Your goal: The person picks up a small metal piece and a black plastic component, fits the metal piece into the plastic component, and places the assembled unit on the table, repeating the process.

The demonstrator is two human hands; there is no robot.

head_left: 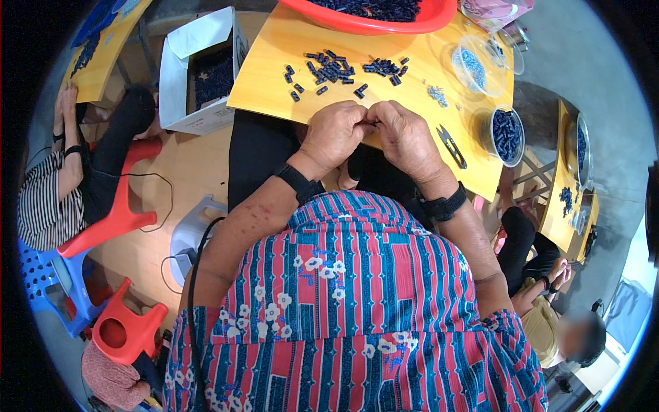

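The left hand (334,134) and right hand (405,137) meet fingertip to fingertip at the near edge of the board (274,69), pinched narrow on a small dark part (371,121) that is mostly hidden. It looks light, stiff and easy to drop — best taken by its ends. Beyond lie loose parts (333,69), then the red basin (371,26).

On the table (274,75), a basin (371,20) sits at the far edge, with loose parts (336,69) scattered nearer. Both hands, left (334,134) and right (405,137), meet at the near edge, perhaps pinching one part between them. Right of them lie snips (451,145); farther right stand a cup (506,134) and, beyond it, a bowl (475,65). A box (202,69) stands left of the table.
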